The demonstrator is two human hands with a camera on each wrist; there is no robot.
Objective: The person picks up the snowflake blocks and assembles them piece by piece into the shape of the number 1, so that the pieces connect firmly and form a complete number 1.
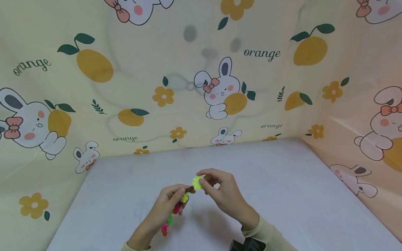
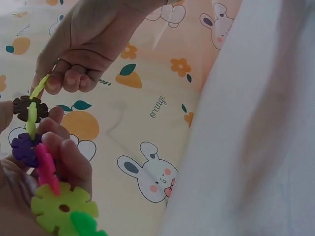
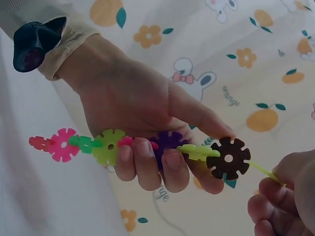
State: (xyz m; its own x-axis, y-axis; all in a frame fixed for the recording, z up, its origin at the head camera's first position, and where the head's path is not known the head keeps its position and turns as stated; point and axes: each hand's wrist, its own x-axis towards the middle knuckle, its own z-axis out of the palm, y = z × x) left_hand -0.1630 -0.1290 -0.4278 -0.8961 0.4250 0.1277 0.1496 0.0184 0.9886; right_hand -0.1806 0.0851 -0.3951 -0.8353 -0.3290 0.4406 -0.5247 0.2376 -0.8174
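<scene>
A chain of interlocking flower-shaped plastic discs runs through my left hand (image 1: pixel 164 204), whose fingers curl round it. In the right wrist view its red, pink, green (image 3: pixel 86 144) and yellow-green (image 3: pixel 103 156) discs trail beyond the palm. A purple disc (image 3: pixel 172 141) lies behind the fingertips. At the front end, a dark brown disc (image 3: pixel 239 160) sits by the left thumb and index finger. My right hand (image 1: pixel 224 191) pinches a bright yellow disc (image 1: pixel 196 183) between thumb and index finger. That disc's edge meets the brown one; how deep the slots engage is unclear.
A white-covered table (image 1: pixel 282 181) spreads below both hands. Behind and beside it hangs a cream curtain (image 1: pixel 188 52) printed with rabbits and oranges. A black wrist device (image 1: pixel 248 244) sits on the right sleeve.
</scene>
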